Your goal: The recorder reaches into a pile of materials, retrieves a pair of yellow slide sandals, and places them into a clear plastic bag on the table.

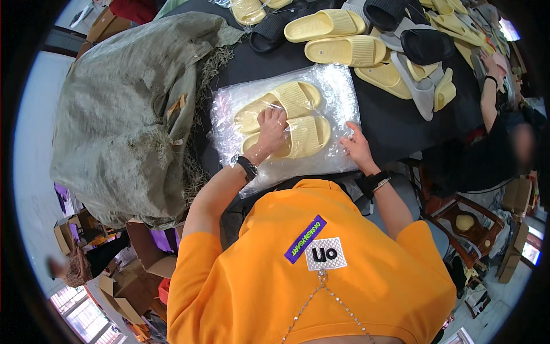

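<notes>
A pair of pale yellow slide slippers [309, 137] lies side by side on a stack of clear plastic bags [338, 97], with shiny film over at least part of them. My left hand [272, 127] reaches in over the heel ends, its fingers curled down between the two slippers and gripping them; the fingertips are hidden. By the right edge of the bags is my right hand [359, 150], its thumb and index finger apart and nothing visible between them. Whether its fingertips touch the film I cannot tell.
More yellow slippers [346, 50], with black and grey ones, are heaped at the back right of the black table [395, 137]. A large grey-green woven sack [126, 120] bulges on the left. Another person's hand [491, 62] reaches among slippers at the far right. Cardboard boxes [123, 292] stand lower left.
</notes>
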{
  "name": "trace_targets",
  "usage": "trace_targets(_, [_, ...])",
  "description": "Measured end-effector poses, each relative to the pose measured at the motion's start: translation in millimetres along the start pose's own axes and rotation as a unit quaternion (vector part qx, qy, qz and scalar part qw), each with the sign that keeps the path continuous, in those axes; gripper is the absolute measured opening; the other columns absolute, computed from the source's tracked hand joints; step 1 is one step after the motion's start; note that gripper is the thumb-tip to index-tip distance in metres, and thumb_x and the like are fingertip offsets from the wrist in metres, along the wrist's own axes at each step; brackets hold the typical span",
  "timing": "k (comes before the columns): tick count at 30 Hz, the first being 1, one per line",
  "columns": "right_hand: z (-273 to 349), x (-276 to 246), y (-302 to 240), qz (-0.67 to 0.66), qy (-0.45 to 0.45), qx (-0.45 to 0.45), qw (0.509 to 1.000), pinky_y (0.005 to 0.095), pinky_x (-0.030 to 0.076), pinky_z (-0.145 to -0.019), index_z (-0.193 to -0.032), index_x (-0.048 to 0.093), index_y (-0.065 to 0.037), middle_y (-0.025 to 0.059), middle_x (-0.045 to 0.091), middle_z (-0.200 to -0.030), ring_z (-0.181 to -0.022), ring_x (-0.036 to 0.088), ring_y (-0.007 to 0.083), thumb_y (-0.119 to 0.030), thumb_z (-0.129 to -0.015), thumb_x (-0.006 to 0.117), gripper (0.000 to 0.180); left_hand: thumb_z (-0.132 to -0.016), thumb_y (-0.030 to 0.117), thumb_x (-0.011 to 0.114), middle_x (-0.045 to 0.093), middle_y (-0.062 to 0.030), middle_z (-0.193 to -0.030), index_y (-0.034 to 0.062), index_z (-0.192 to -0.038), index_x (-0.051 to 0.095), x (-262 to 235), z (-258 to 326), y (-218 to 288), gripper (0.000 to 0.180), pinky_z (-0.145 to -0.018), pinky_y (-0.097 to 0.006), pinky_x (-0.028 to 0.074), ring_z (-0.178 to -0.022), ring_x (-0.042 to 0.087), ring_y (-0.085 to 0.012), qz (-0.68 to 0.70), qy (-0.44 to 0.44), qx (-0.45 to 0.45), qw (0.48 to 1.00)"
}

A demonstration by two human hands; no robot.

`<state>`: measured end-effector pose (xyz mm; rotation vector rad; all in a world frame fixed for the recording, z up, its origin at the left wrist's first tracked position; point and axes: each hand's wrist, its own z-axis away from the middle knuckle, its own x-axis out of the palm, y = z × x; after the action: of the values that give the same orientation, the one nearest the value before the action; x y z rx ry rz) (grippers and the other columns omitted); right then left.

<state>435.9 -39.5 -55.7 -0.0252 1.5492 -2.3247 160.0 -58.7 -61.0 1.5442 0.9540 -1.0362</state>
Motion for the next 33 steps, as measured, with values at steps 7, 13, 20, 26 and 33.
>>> trace_targets(7, [4.1, -5.8, -5.7, 0.069, -0.042, 0.005, 0.997, 0.0191, 0.038, -0.048, -0.129, 0.039, -0.007, -0.0004, 0.052, -0.066, -0.056, 0.046, 0.0047, -0.008, -0.081, 0.057, 0.051, -0.07, 0.019, 0.062, 0.049, -0.0135, -0.107, 0.0021, -0.101, 0.052, 3.4, 2.1, 9.4, 0.038, -0.09, -0.047, 0.028, -0.108, 0.04, -0.0314, -0.012, 0.053, 0.023, 0.998])
trace_targets(13, [6.8, -7.3, -6.2, 0.022, -0.026, 0.013, 0.999, 0.0228, 0.042, -0.05, -0.127, 0.043, -0.009, 0.0042, 0.058, -0.068, -0.056, 0.051, 0.0082, -0.011, -0.082, 0.054, 0.047, -0.065, 0.017, 0.062, 0.051, -0.0112, -0.104, 0.0036, -0.096, 0.053, 2.0, 2.0, 6.0, 0.035, -0.087, -0.046, 0.03, -0.101, 0.044, -0.029, 0.005, 0.076, 0.069, 0.995])
trace_targets(20, [24.5, -4.7, -14.0, 0.058, 0.009, -0.064, 0.996, 0.0228, 0.043, -0.05, -0.124, 0.047, -0.01, 0.0043, 0.059, -0.068, -0.053, 0.05, 0.0081, -0.011, -0.084, 0.05, 0.04, -0.069, 0.015, 0.057, 0.051, -0.0076, -0.105, 0.007, -0.104, 0.052, -20.1, 14.1, -18.2, 0.036, -0.089, -0.045, 0.028, -0.105, 0.044, -0.0247, -0.009, 0.04, 0.053, 0.998])
trace_targets(26, [22.6, -7.1, -14.9, 0.085, -0.009, -0.066, 0.994, 0.0218, 0.042, -0.052, -0.128, 0.042, -0.009, 0.003, 0.058, -0.07, -0.055, 0.049, 0.0073, -0.014, -0.086, 0.051, 0.044, -0.07, 0.016, 0.057, 0.052, -0.0066, -0.111, 0.0081, -0.11, 0.051, -22.0, 26.3, -31.6, 0.041, -0.095, -0.047, 0.025, -0.111, 0.042, -0.0242, -0.023, -0.022, 0.016, 0.999])
trace_targets(33, [-17.9, 5.8, -31.8, -0.007, -0.049, -0.023, 0.998, 0.0237, 0.044, -0.061, -0.125, 0.045, -0.009, 0.0058, 0.06, -0.09, -0.073, 0.055, 0.0098, -0.02, -0.086, 0.052, 0.041, -0.067, 0.009, 0.056, 0.052, -0.0075, -0.112, 0.0072, -0.111, 0.051, -23.5, 15.5, -7.8, 0.044, -0.091, -0.046, 0.029, -0.108, 0.044, -0.028, 0.036, -0.009, 0.077, 0.996])
